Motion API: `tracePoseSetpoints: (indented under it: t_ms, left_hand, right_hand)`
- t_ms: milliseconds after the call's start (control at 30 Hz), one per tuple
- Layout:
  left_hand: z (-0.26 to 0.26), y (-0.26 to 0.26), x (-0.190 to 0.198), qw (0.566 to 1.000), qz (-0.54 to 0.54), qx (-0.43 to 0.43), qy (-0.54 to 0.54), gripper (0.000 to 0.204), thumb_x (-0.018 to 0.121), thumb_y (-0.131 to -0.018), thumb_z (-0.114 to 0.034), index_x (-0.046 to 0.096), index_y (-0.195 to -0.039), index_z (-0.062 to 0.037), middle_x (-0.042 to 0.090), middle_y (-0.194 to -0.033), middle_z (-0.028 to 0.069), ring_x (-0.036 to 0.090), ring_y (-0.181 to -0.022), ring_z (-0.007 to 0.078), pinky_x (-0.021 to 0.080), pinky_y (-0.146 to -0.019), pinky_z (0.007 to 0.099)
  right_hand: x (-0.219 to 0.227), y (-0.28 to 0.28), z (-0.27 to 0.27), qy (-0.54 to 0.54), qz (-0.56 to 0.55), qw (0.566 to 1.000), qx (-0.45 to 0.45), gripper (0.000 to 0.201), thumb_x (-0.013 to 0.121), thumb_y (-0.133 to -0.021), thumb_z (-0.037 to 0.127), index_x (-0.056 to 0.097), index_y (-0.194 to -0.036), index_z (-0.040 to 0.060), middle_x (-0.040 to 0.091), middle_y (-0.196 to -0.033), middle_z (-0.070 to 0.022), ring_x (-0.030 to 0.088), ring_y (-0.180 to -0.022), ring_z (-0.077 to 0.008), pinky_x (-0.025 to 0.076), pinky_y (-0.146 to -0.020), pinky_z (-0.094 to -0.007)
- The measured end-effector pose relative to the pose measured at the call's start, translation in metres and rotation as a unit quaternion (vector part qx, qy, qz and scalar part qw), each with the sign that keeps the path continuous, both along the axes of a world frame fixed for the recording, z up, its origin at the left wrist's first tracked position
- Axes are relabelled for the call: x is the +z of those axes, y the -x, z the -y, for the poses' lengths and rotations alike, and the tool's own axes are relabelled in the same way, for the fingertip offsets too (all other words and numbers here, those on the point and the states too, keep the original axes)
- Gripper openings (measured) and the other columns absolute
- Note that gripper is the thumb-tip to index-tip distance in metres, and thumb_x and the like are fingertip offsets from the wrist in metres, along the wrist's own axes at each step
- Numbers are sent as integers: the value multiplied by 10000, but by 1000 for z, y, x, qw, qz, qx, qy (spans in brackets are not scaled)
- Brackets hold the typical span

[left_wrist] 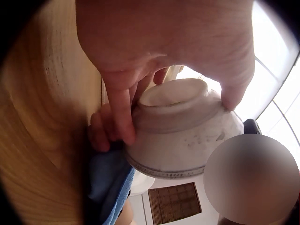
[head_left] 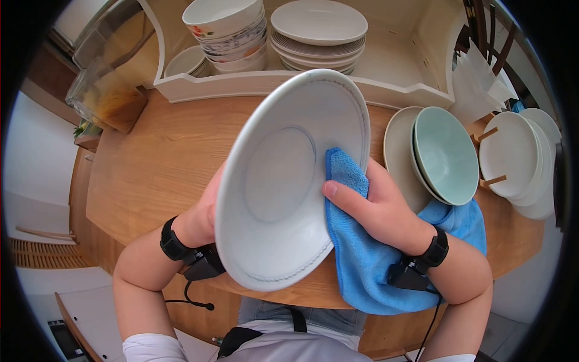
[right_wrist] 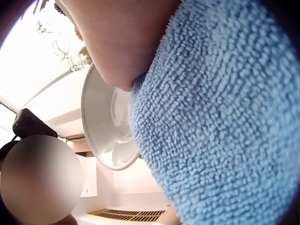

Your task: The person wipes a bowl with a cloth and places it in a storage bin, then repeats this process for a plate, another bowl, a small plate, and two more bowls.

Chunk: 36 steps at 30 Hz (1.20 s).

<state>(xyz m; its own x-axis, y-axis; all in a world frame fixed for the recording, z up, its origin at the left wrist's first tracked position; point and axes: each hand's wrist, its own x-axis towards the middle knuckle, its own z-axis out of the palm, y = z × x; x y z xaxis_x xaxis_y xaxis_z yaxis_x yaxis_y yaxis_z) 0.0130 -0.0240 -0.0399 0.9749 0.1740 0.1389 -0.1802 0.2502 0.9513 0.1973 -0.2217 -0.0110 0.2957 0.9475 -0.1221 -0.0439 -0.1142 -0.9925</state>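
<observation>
A large white bowl (head_left: 277, 181) with a thin blue ring inside is held up and tilted, its inside facing the head camera. My left hand (head_left: 212, 202) grips it from behind at the left; in the left wrist view the fingers spread over the outside of the bowl (left_wrist: 183, 136), near its foot. At the right rim, my right hand (head_left: 386, 208) pinches the bowl through a blue cloth (head_left: 365, 259), thumb on the inner side. The cloth (right_wrist: 220, 117) fills much of the right wrist view and hides most of those fingers.
Behind, a cream shelf tray (head_left: 217, 87) holds stacked bowls (head_left: 235, 45) and plates (head_left: 319, 24). At right stand a green bowl (head_left: 446, 157) on a beige plate (head_left: 398, 142) and white plates (head_left: 509, 154) in a wooden rack. Glass containers (head_left: 108, 99) are at the left on the wooden table (head_left: 157, 163).
</observation>
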Motion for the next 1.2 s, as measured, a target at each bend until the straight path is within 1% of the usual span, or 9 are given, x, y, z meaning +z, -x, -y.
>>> tracePoseSetpoints:
  t_ms: [67,133,267,333,500,667,1033,1133,1200]
  left_hand:
    - [9,-7,24,1000,18,13,-21,1164,736,-793,-679,154,-1588,-59,347,-1548,111,368,-1417,212,342,-1146,382]
    - [15,-11,43,994,-78,-61,48,1424,899,-602,-641,43,-1588,-73,266,-1572,97,295,-1449,209,287,-1165,380]
    - [11,-16,40,990,-57,-126,36,1440,985,-550,-483,59,-1575,-76,295,-1551,107,321,-1435,222,306,-1158,386]
    - [4,-19,36,975,18,-162,-149,1439,1013,-520,-411,83,-1566,-77,306,-1541,113,338,-1424,227,311,-1158,389]
    - [5,-19,33,978,25,-153,-138,1438,1006,-504,-457,109,-1560,-71,328,-1527,106,350,-1415,223,315,-1156,387]
    - [4,-15,20,993,53,-107,28,1415,903,-550,-661,159,-1578,-35,347,-1541,84,354,-1419,199,306,-1163,375]
    - [-5,-13,1,995,71,-25,-64,1418,888,-573,-689,143,-1588,-36,342,-1547,95,365,-1418,217,313,-1159,392]
    - [3,-14,3,999,30,15,14,1284,877,-686,-592,149,-1587,-39,327,-1559,101,362,-1419,212,337,-1150,380]
    - [-5,-9,-10,998,-46,17,43,1043,694,-861,-636,210,-1575,-49,379,-1540,115,415,-1384,216,390,-1124,379]
  right_hand:
    - [-7,2,-2,-51,35,997,-36,483,687,-955,253,522,-1314,-25,659,-1159,-113,619,-1054,-164,504,-918,-326]
    - [-10,1,-2,-52,33,997,-35,490,692,-950,251,521,-1315,-27,660,-1166,-121,621,-1064,-175,502,-928,-330]
    - [-11,0,-2,-49,77,996,-14,496,705,-937,245,528,-1311,-29,665,-1178,-144,629,-1085,-198,497,-945,-333]
    - [-11,-1,-2,-58,86,995,-14,491,708,-937,250,535,-1304,-28,668,-1175,-147,631,-1083,-201,499,-945,-333]
    - [-12,0,-3,-85,81,993,-13,479,712,-941,267,553,-1287,-23,675,-1156,-143,634,-1071,-192,505,-935,-333]
    - [-9,0,-4,-35,29,999,-23,519,701,-957,290,521,-1321,-33,662,-1169,-128,623,-1067,-166,504,-935,-326]
    - [-9,-4,-3,-34,10,999,-13,525,693,-963,283,510,-1331,-42,649,-1169,-111,617,-1056,-144,508,-921,-304]
    - [-11,-3,-4,-43,2,999,-22,509,699,-957,247,510,-1329,-45,647,-1162,-106,613,-1049,-137,508,-919,-303]
    - [-11,-2,-3,-53,-7,998,-28,503,703,-954,229,509,-1329,-45,646,-1163,-103,611,-1047,-135,509,-918,-304]
